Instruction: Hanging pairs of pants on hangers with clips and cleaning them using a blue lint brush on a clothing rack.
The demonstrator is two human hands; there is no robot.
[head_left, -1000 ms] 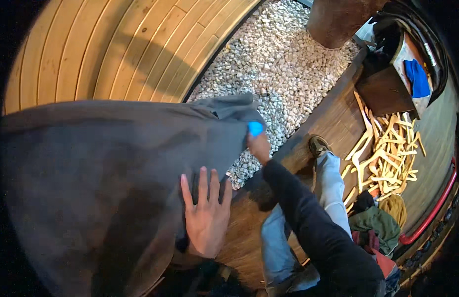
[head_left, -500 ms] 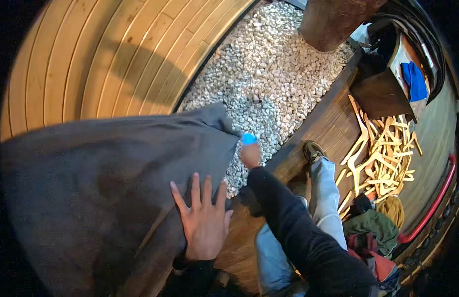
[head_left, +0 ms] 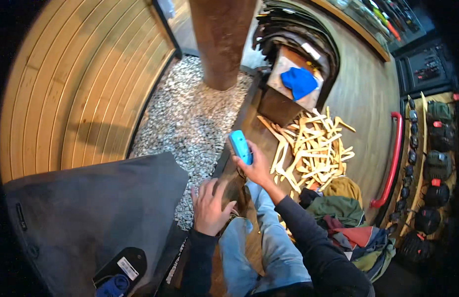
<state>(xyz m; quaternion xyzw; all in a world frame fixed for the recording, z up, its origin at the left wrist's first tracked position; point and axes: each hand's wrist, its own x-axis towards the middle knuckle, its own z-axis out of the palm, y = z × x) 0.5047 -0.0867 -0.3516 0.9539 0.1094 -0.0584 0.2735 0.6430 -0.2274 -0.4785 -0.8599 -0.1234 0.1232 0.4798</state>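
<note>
My right hand point(head_left: 255, 167) is wrapped round a light-blue oblong tool point(head_left: 241, 147), held up in front of the gravel's edge; its exact kind does not show. My left hand point(head_left: 209, 205) has its fingers apart and a little bent, with nothing in them. It is over the edge of the gravel, just right of a large dark grey sheet point(head_left: 105, 198). Near the sheet's lower edge are a black rounded tag point(head_left: 135, 262) with a white label and a coiled dark-blue strap point(head_left: 113, 286).
Pale gravel point(head_left: 165, 119) surrounds a thick brown post point(head_left: 222, 44) beside a wooden slat wall point(head_left: 76, 89). Wooden hangers point(head_left: 313, 153) lie heaped on the floor, with clothes point(head_left: 343, 213) nearer me. Beyond are a blue cloth point(head_left: 299, 82) and a red rail point(head_left: 388, 163).
My view has swung to the right. My left hand has come off the grey sheet. My right hand has drawn the blue tool away from the sheet's corner.
</note>
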